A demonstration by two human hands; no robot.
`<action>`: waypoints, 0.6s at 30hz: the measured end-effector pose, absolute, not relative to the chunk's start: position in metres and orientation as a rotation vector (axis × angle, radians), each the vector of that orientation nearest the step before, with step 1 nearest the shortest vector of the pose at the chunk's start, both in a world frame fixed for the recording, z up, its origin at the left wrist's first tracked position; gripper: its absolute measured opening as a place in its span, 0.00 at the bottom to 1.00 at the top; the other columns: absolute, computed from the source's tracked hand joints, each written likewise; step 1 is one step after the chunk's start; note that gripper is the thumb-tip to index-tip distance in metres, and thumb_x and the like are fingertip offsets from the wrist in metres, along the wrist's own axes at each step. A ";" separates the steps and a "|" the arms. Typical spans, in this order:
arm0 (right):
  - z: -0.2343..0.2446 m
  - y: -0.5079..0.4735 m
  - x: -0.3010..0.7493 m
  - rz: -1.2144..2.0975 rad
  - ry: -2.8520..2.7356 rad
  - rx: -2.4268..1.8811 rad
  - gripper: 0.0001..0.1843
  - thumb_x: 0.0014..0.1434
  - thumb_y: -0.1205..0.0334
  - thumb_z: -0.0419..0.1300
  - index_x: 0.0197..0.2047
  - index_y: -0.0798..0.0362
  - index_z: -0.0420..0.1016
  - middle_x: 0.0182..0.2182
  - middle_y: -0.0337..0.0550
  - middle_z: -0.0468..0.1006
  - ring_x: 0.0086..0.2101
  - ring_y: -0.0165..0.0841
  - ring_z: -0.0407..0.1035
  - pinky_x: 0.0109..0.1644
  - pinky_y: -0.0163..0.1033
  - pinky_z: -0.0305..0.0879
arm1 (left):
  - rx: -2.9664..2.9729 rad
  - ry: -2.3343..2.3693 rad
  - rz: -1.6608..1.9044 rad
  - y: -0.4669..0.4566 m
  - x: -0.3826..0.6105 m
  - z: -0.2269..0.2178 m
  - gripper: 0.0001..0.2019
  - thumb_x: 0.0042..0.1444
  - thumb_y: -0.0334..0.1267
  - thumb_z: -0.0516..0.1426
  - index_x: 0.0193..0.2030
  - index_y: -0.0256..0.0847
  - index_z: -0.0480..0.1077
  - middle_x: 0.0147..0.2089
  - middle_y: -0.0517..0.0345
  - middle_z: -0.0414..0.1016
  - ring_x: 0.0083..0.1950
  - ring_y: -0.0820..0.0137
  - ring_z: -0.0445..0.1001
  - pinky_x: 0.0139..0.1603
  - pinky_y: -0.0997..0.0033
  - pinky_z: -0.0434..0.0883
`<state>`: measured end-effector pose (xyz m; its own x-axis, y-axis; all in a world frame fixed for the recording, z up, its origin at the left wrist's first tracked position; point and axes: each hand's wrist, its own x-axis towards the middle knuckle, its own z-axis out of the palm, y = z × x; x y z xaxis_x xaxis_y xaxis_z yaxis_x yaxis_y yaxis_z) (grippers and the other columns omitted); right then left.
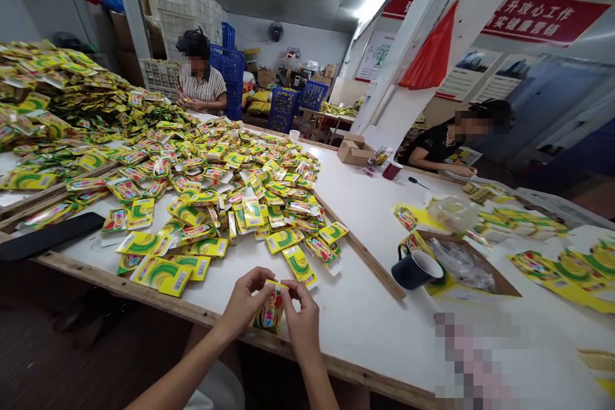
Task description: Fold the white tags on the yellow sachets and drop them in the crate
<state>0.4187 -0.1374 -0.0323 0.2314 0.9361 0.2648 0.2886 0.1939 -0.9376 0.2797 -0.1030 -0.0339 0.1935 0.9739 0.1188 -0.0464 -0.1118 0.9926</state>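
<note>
Between my two hands, close to the table's front edge, a small yellow and green box (270, 312) with colourful lettering stands roughly upright. My left hand (248, 298) pinches its upper left side. On the upper right side, the fingers of my right hand (300, 311) are closed on the same box. Both thumbs are near its top end; I cannot tell whether the flap there is open or tucked in. Just beyond my hands lies another yellow box (300, 265), the nearest of a wide loose spread of similar boxes (206, 213).
A wooden strip (361, 253) divides the white table (355, 320). Right of it are a dark mug (416, 267), a carton with clear plastic bags (464, 262) and flat yellow sheets (567, 272). A black object (57, 235) lies left. Two people sit farther back.
</note>
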 end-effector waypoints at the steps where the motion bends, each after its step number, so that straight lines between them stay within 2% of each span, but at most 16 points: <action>1: -0.032 -0.136 0.418 0.715 -1.282 -1.350 0.11 0.59 0.56 0.59 0.38 0.53 0.76 0.33 0.43 0.79 0.33 0.35 0.72 0.39 0.38 0.68 | 1.323 0.978 1.171 -0.102 0.281 -0.035 0.09 0.54 0.41 0.60 0.38 0.38 0.72 0.34 0.57 0.75 0.35 0.68 0.73 0.38 0.72 0.70; 6: -0.031 -0.136 0.419 0.768 -1.265 -1.368 0.10 0.60 0.56 0.57 0.37 0.53 0.74 0.32 0.42 0.78 0.33 0.35 0.71 0.39 0.37 0.67 | 1.260 0.936 1.136 -0.098 0.281 -0.038 0.09 0.54 0.42 0.60 0.35 0.37 0.73 0.33 0.56 0.76 0.35 0.68 0.73 0.39 0.71 0.70; 10: -0.039 -0.141 0.419 0.822 -1.273 -1.308 0.10 0.61 0.56 0.56 0.38 0.52 0.74 0.34 0.42 0.78 0.36 0.35 0.72 0.41 0.37 0.68 | 1.326 0.895 1.070 -0.101 0.274 -0.042 0.10 0.55 0.41 0.60 0.40 0.38 0.75 0.38 0.54 0.78 0.41 0.65 0.75 0.44 0.68 0.71; 14: -0.044 -0.142 0.415 0.840 -1.252 -1.272 0.10 0.59 0.55 0.57 0.38 0.52 0.75 0.34 0.43 0.79 0.37 0.37 0.73 0.42 0.38 0.69 | 1.404 0.904 1.038 -0.108 0.272 -0.044 0.11 0.57 0.40 0.58 0.43 0.39 0.75 0.40 0.52 0.79 0.41 0.65 0.75 0.44 0.67 0.72; 18: -0.025 -0.161 0.451 0.674 -1.191 -1.408 0.14 0.58 0.51 0.57 0.35 0.51 0.77 0.33 0.44 0.80 0.35 0.38 0.74 0.40 0.37 0.70 | 1.555 0.980 1.055 -0.101 0.264 -0.040 0.15 0.59 0.41 0.55 0.52 0.42 0.70 0.47 0.50 0.77 0.44 0.64 0.75 0.44 0.66 0.73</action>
